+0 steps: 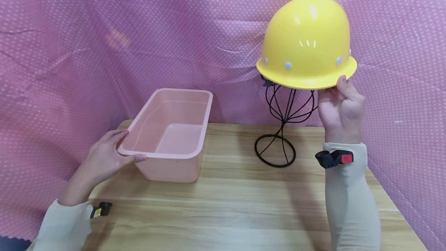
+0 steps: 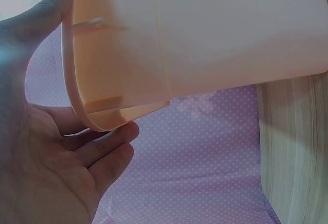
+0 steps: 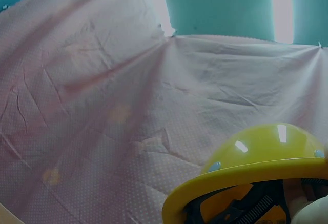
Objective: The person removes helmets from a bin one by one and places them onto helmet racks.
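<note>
My right hand (image 1: 341, 105) grips the brim of a yellow hard hat (image 1: 308, 38) at its near right edge, thumb outside and fingers underneath. The hat is upright over a black wire stand (image 1: 283, 121), whose top it hides; I cannot tell whether they touch. Black straps (image 3: 256, 211) show inside the hat in the right wrist view. At the near left corner of a pink plastic bin (image 1: 181, 169), my left hand (image 1: 104, 158) holds the rim. Its thumb lies along the near side and its fingers bend round the corner, as the left wrist view shows (image 2: 66, 147).
The bin's open top shows its bare floor. Bin and stand are on a light wood table (image 1: 237, 204), the stand to the bin's right. A pink dotted cloth (image 1: 223, 42) hangs behind and at both sides of the table.
</note>
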`<state>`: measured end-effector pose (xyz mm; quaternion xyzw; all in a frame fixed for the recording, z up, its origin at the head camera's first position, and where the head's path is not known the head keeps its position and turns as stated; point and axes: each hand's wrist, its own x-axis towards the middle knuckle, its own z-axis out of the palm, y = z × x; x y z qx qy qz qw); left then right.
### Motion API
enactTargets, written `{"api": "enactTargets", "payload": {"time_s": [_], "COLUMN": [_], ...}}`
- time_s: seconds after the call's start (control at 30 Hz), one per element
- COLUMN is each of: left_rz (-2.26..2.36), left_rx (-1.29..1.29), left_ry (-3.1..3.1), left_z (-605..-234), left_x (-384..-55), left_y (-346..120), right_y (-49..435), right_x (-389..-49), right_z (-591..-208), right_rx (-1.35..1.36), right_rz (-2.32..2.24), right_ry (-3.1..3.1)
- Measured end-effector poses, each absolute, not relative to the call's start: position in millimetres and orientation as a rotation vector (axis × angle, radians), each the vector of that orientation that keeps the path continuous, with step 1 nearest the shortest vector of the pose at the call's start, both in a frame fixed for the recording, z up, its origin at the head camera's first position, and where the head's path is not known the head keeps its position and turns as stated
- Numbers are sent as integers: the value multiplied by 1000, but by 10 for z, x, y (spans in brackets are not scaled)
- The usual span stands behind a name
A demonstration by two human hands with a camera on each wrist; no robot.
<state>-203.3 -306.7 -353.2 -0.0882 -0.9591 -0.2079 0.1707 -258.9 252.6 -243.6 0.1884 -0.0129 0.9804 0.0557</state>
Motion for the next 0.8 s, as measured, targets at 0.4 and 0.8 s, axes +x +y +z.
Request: {"api": "enactTargets", "payload": {"time_s": [0.4,0.8], "left_rz": [-588,-597], "left_rx": [-267,-265], "left_ry": [-2702,-2705], "left_z": [-3538,-3537], "left_x": [-2037,-2027], "left_y": [-3076,-3065], "right_y": [2529,2497], "right_x": [-2499,-2448], "right_z": [-2617,-2802], "right_rx": [568,593], "right_rz": [2954,2948], "right_ry": [-96,-140]}}
